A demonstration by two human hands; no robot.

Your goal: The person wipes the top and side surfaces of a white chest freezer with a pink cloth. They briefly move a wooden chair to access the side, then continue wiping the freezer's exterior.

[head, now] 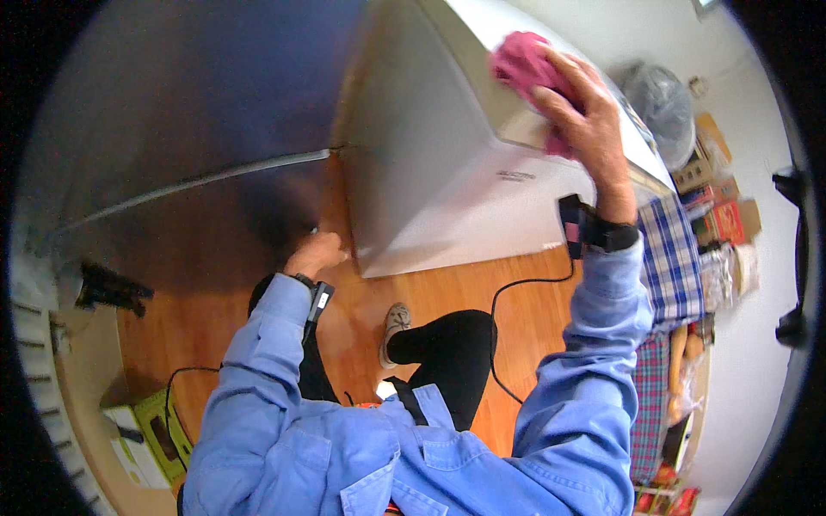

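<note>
A crumpled pink cloth [524, 59] is in my right hand [590, 106], pressed against the upper edge of a white box-shaped appliance [445, 193]. This appliance stands on the wood-look floor and bears small writing on its front. My left hand [319, 250] is low, with curled fingers, near a large dark glossy panel [213, 84]; its palm side is hidden, so I cannot tell if it holds anything. A pale strip [213, 180] runs across the dark panel's lower part. Each wrist wears a black strapped device.
At right, a blue checked cloth [671, 258] hangs beside stacked packages [723, 219] and a clear plastic bag [661, 109]. Black cables [495, 322] trail from the wrist devices. A green and white box [151, 438] sits at lower left, below a black object [113, 289].
</note>
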